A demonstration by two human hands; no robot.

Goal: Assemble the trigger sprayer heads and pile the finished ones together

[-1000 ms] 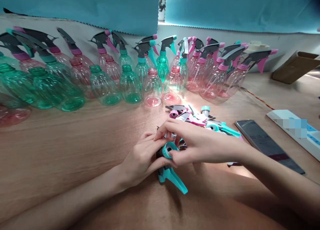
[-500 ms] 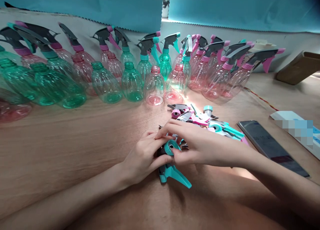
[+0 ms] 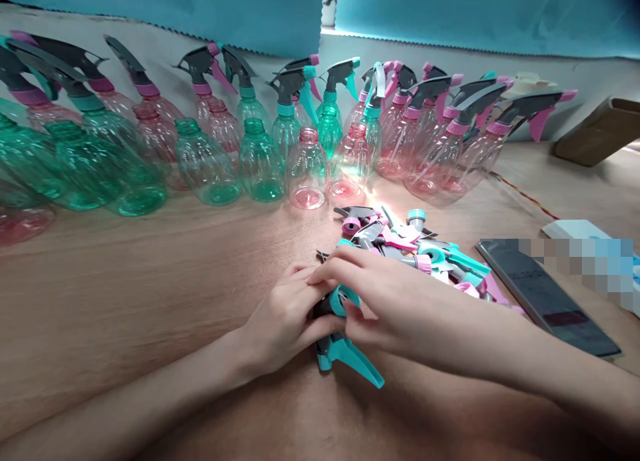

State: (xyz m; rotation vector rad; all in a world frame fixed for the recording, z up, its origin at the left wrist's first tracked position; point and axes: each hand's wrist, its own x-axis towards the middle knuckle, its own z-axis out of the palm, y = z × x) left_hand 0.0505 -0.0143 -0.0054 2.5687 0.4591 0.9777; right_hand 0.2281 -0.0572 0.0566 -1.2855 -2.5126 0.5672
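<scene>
Between my two hands is a grey and teal trigger spray head [image 3: 355, 362], its teal trigger pointing down to the right and its round collar facing up. My left hand [image 3: 287, 307] is closed round the dark body from the left. From the right, my right hand [image 3: 373, 287] has its fingers and thumb at the teal collar, gripping it; part of the collar is covered by them. Just beyond my hands lies a pile of loose pink, teal and grey spray heads [image 3: 395, 237].
Clear green bottles [image 3: 263, 171] and pink bottles [image 3: 307, 174] line the back, several topped with spray heads. To the right lie a dark phone [image 3: 545, 301] and a white power strip [image 3: 570, 229]. A brown box-like object [image 3: 595, 133] stands at the far right.
My right hand has turned a little at the collar, its wrist swinging lower and nearer. The left hand keeps its hold. The view has shifted slightly.
</scene>
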